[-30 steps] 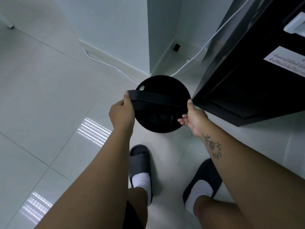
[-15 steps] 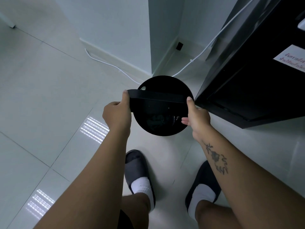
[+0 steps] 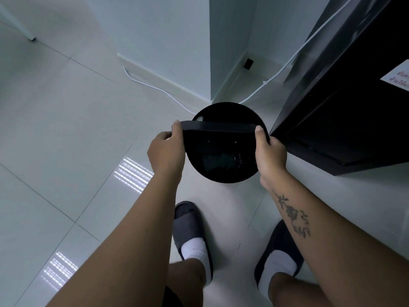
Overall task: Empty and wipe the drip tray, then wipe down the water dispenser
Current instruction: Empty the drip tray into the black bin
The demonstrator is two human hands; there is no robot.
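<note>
I hold the black drip tray [image 3: 219, 129] by its two ends, tipped on edge over a round black bin [image 3: 228, 173] that stands on the floor. My left hand [image 3: 166, 151] grips the tray's left end and my right hand [image 3: 270, 154] grips its right end, both thumbs on the upper rim. Something wet glints inside the bin below the tray. The black water dispenser [image 3: 354, 107] stands just right of the bin, with a white label at its right edge.
A white cable [image 3: 287, 63] runs along the floor and up behind the dispenser. A wall corner [image 3: 210, 63] juts out just behind the bin. My feet in dark slippers [image 3: 188, 220] stand on the pale tiled floor [image 3: 66, 129].
The tray has been tipped further onto its edge over the bin. Both hands shifted slightly with it, and the right thumb now sits on the rim.
</note>
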